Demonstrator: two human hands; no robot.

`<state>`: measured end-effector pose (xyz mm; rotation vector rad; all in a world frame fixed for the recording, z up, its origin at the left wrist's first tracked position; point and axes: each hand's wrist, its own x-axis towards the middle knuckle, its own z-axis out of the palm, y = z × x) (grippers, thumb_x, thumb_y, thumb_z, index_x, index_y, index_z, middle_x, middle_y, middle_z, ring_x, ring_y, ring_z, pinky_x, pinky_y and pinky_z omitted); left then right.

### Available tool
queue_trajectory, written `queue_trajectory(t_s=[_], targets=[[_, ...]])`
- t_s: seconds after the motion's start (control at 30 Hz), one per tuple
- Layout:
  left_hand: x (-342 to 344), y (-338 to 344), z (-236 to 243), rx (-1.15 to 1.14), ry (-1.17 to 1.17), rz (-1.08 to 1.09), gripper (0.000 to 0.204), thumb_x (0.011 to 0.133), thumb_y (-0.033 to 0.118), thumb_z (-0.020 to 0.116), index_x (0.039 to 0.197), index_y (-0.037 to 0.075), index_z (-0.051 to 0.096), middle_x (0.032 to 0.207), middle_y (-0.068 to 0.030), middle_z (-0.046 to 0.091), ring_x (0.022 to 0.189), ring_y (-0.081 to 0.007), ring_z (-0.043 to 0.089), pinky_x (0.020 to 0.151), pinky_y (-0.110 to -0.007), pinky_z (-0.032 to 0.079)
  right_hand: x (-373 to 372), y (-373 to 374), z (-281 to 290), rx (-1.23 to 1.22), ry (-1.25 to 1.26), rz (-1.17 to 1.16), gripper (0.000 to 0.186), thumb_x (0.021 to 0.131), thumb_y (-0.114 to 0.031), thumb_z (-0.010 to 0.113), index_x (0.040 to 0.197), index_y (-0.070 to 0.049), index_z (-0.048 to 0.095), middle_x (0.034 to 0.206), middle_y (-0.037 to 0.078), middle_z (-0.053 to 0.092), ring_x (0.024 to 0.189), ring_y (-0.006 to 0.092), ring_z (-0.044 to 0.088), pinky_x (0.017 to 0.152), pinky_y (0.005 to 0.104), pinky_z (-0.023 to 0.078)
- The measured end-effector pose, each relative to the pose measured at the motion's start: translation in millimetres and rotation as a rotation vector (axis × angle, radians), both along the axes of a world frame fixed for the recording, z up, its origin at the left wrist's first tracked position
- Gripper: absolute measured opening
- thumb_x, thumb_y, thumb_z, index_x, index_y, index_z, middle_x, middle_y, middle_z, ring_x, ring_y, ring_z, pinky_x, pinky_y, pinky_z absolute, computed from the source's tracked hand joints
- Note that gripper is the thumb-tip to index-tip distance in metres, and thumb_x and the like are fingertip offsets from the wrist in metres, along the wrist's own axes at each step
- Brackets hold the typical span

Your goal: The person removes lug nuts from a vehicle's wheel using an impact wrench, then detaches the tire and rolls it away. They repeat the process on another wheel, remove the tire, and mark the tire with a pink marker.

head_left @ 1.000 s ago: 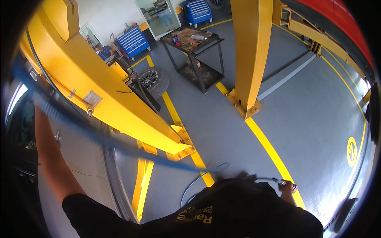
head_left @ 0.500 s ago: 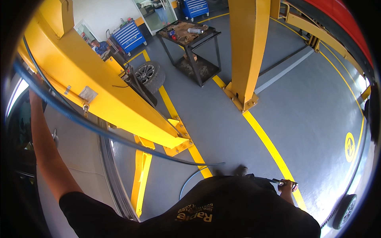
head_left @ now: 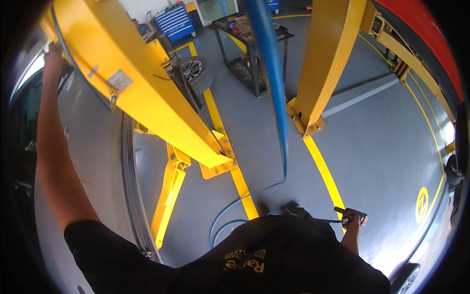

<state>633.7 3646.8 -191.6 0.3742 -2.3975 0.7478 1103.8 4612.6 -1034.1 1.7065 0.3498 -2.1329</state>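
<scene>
My left arm reaches up beside the near yellow lift post point(head_left: 132, 93), and my left hand point(head_left: 53, 53) is at the upper edge of the grey car point(head_left: 93, 142). It is small and blurred there, so its fingers do not show clearly. Low on the right, my right hand point(head_left: 350, 221) grips a dark air tool point(head_left: 356, 216), with a thin dark hose point(head_left: 323, 220) running from it towards my body. A blue air hose point(head_left: 269, 59) hangs down in front of me and loops onto the floor by my feet.
A second yellow post point(head_left: 323, 68) stands bolted to the floor ahead. Beyond are a black metal cart point(head_left: 254, 54), a loose wheel point(head_left: 193, 73) and a blue tool chest point(head_left: 174, 22). A yellow lift arm point(head_left: 169, 201) lies low on the left. Part of a red vehicle point(head_left: 426, 34) shows upper right.
The blue hose has swung from across the left side to hanging near the middle. My right hand has turned the air tool and moved slightly up and left. My left hand shows higher up.
</scene>
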Motion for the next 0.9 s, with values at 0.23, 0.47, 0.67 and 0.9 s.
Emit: queue_trajectory(t_s=[0.23,0.47,0.67,0.9], targets=[[54.0,62.5,-56.3,0.027,0.324,-0.028,0.062,0.098,0.047,0.056,0.144,0.006,0.043,0.127,-0.0275,0.060,0.120,-0.0405,0.059,0.102,-0.044,0.045,-77.1,40.2,-18.2,0.116,0.210,0.236,0.020,0.066,-0.018,0.060,0.062,-0.007,0.044,0.056,0.004,0.043,0.042,0.0190,0.045,0.040,0.0292,0.043],[348.6,213.0,-409.9,0.876,0.291,-0.086,0.032,0.100,0.035,0.051,0.116,0.008,0.061,0.097,-0.0176,0.069,0.093,-0.0344,0.068,0.082,-0.045,0.052,-197.4,45.6,70.0,0.448,0.229,0.626,0.020,0.077,-0.023,0.062,0.072,-0.010,0.047,0.058,0.004,0.045,0.045,0.0195,0.047,0.041,0.0313,0.041],[745.1,479.4,-772.4,1.355,-0.607,1.027,0.042,0.092,0.034,0.064,0.125,0.009,0.063,0.127,-0.0212,0.063,0.117,-0.0388,0.060,0.096,-0.045,0.050,-334.8,128.5,60.0,0.925,0.783,1.567,0.010,0.079,-0.005,0.060,0.081,-0.007,0.051,0.063,0.003,0.051,0.050,0.0168,0.052,0.043,0.0337,0.045],[899.7,796.2,-825.4,2.361,0.025,1.772,0.025,0.096,0.035,0.059,0.112,0.016,0.065,0.102,-0.0081,0.072,0.076,-0.0247,0.067,0.067,-0.047,0.052,-381.9,-26.9,225.5,1.139,1.815,2.632,0.043,0.077,-0.008,0.071,0.119,-0.008,0.063,0.091,0.019,0.072,0.090,0.0427,0.067,0.077,0.0477,0.055]])
